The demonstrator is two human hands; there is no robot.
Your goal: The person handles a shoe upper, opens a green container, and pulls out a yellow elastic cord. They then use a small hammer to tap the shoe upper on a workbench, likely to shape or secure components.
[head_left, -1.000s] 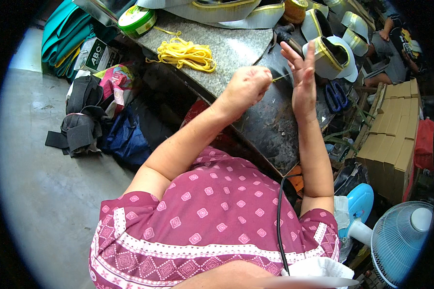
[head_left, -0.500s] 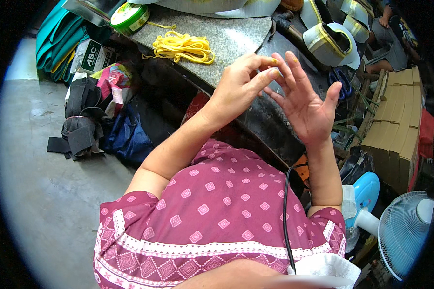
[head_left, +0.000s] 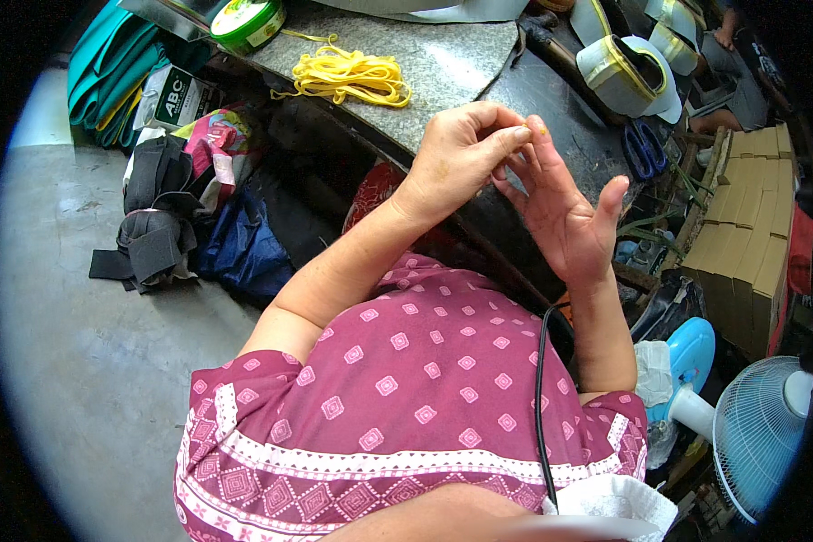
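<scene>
My left hand [head_left: 465, 163] is closed in a pinch, its thumb and index finger against the fingers of my right hand. A right fingertip seems to sit inside that pinch, partly hidden by the left thumb. My right hand [head_left: 565, 212] is open, palm facing me, thumb held away from the other fingers. A small yellow smear shows on the right index fingertip. Both hands are raised over the near edge of a dark worktable [head_left: 569, 90]. Left of them, a loose bundle of yellow cord [head_left: 357, 77] lies on a grey speckled mat [head_left: 456, 59].
A green round tub [head_left: 247, 25] stands on the table's far left. Dark blue-handled scissors [head_left: 643, 149] and grey visor-like pieces with yellow edging [head_left: 619, 77] lie to the right. Stacked tan cardboard pieces [head_left: 741, 212] and a fan [head_left: 768, 425] are farther right. A carton [head_left: 173, 98] stands left.
My left hand has shifted slightly right, its pinch closer around the right fingers. My right hand's fingers have bent inward and it has moved slightly left and down.
</scene>
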